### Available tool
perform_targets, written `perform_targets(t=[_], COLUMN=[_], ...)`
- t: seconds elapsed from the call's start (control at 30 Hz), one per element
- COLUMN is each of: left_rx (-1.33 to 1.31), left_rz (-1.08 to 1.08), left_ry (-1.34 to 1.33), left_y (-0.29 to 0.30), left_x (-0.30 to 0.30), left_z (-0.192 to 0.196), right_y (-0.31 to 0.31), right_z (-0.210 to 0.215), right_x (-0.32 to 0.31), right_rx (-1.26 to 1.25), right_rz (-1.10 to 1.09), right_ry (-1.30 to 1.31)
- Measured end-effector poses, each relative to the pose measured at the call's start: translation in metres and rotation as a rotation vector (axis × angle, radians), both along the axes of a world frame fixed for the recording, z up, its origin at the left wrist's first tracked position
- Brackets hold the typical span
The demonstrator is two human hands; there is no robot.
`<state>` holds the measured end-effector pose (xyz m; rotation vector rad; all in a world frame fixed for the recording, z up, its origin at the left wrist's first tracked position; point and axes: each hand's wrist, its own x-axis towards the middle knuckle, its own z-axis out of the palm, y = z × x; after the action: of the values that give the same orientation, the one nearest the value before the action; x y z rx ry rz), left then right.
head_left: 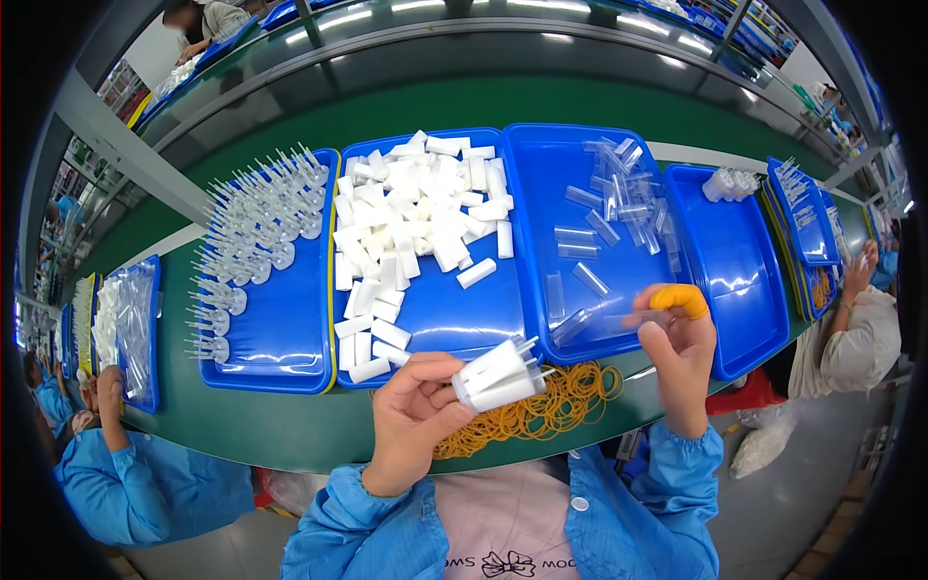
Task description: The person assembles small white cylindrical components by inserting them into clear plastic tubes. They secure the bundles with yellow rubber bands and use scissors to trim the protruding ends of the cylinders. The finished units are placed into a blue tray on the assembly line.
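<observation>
Fingers of our left hand (411, 418) hold white tubes (498, 375) pointing right toward our right hand (680, 362), pinching a clear cap (640, 318).

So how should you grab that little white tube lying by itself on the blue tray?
Probably pinch the lone white tube across its narrow middle, coming straight down from above. It lies flat and tilted on the middle tray, apart from the pile, so both long sides are free for fingers.

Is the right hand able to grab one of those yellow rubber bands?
Probably yes. The pile of yellow rubber bands lies bare on the green table just below the right hand, with nothing between, though its fingers already pinch a clear plastic tube.
</observation>
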<state>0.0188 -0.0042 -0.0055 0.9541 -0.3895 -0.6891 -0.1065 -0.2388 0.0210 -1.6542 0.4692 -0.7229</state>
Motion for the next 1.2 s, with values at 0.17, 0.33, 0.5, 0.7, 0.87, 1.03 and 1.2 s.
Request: perform_targets(t=[0.17, 0.33, 0.5, 0.7, 0.87, 1.03, 1.2], left_rx=[0.109, 0.210, 0.242, 0.280, 0.476, 0.415, 0.437], left_rz=[0.046, 0.101, 0.108, 0.149, -0.024, -0.060, -0.080], left_ry=[-0.352, -0.515, -0.600, -0.728, -0.841, -0.859, -1.018], left_y=[0.000, 0.002, 0.002, 0.002, -0.007, -0.004, -0.003], left_x=[-0.008, -0.011, -0.010, -0.012, -0.012, -0.016, -0.012], left_z=[-0.001, 0.001, -0.003, 0.003, 0.024, 0.019, 0.020], right_y=[0.034, 0.047, 0.051, 0.054, 0.064, 0.063, 0.054], right_z=[0.007, -0.001, -0.005, -0.004, 0.003, 0.004, 0.008], right_x=[0.018, 0.023, 0.018, 0.014, 0.015, 0.008, 0.005], right_rx=[0.403, 0.453, 0.427, 0.380, 0.327, 0.300, 0.241], right_rz=[0.081, 0.120, 0.140, 0.166, 0.056, 0.149, 0.243], right_ry=[-0.236, -0.258, -0.225, -0.222, -0.130, -0.193, -0.115])
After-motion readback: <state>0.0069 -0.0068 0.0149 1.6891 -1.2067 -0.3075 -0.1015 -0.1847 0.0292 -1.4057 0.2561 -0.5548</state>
